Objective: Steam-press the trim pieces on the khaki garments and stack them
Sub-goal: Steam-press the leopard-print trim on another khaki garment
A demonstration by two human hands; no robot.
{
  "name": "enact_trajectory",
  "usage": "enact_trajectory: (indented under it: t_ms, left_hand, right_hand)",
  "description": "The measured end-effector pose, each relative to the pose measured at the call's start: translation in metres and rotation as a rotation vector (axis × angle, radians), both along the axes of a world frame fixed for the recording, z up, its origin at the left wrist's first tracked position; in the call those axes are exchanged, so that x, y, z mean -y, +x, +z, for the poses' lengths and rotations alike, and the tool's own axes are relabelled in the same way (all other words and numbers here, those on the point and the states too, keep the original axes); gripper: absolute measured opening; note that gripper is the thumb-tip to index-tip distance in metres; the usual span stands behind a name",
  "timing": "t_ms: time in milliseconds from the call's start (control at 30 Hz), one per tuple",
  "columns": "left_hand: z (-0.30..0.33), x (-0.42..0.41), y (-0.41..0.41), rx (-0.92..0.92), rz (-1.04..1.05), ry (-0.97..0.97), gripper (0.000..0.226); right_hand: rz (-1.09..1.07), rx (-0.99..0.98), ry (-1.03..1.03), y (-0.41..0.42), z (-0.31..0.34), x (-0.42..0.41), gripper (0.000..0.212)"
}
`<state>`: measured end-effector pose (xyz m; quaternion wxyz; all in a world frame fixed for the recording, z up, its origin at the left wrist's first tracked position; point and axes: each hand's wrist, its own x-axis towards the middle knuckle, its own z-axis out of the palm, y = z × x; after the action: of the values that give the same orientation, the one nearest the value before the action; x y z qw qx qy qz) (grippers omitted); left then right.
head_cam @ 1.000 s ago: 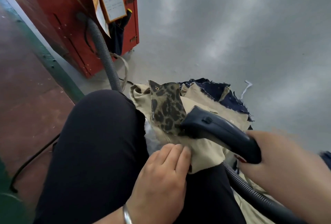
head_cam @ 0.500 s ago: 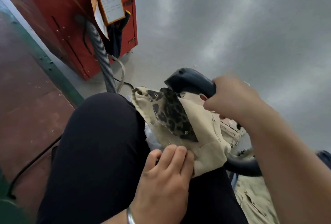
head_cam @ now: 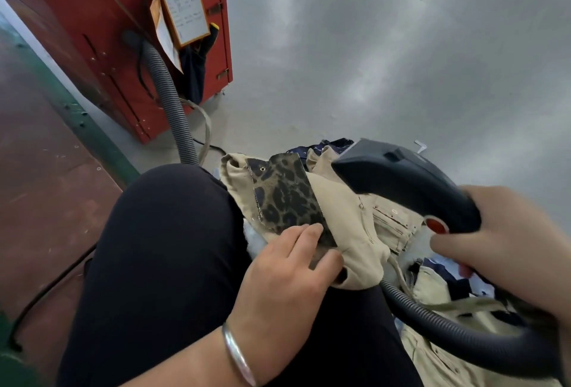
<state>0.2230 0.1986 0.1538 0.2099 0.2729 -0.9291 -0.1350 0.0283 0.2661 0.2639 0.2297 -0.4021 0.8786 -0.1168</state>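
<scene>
The head view looks down on a seated person's lap. A khaki garment (head_cam: 346, 226) lies bunched over the right thigh, with a leopard-print trim piece (head_cam: 285, 193) lying flat on top of it, its far end carrying a small metal eyelet. The left hand (head_cam: 284, 275) rests on the near end of the trim: the fingers lie fairly straight across the print and the thumb presses against the cloth beside them, pinning the piece rather than wrapping it. A silver bangle (head_cam: 238, 355) sits on that wrist.

The right hand (head_cam: 506, 241) is curled round the handle of a dark steamer (head_cam: 411, 182), thumb close to its red button (head_cam: 435, 225). The steamer's head hangs just to the right of the trim and apart from it, not on the cloth. Its ribbed hose (head_cam: 448, 325) loops down past more khaki pieces (head_cam: 448, 362) heaped low on the right. Far left stands a red cabinet (head_cam: 102, 31) with a grey hose (head_cam: 168, 102) running from it.

The main risk, as I judge it, is steam reaching the left fingers, since they lie on the very strip to be pressed. If the steamer comes across without those fingers sliding back, they could be scalded. The trim could also crease or shift if the hold slackens as the head lands, and the hose may drag the heap below.
</scene>
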Motion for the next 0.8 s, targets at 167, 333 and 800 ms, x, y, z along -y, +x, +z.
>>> enact_trajectory:
  t_ms: [167,333,800]
  left_hand:
    - [0.005,-0.014,0.000,0.000,0.005,0.001,0.028]
    - [0.002,-0.036,-0.005,-0.046,-0.043,-0.034,0.017]
    - [-0.007,-0.036,-0.010,-0.081,-0.030,-0.074,0.031]
  right_hand:
    - [0.044,-0.063,0.057,0.017,0.010,-0.018,0.045]
    - [0.154,-0.117,0.236,0.027,0.003,-0.016,0.046]
    - [0.151,-0.123,0.193,0.013,-0.031,0.090,0.011]
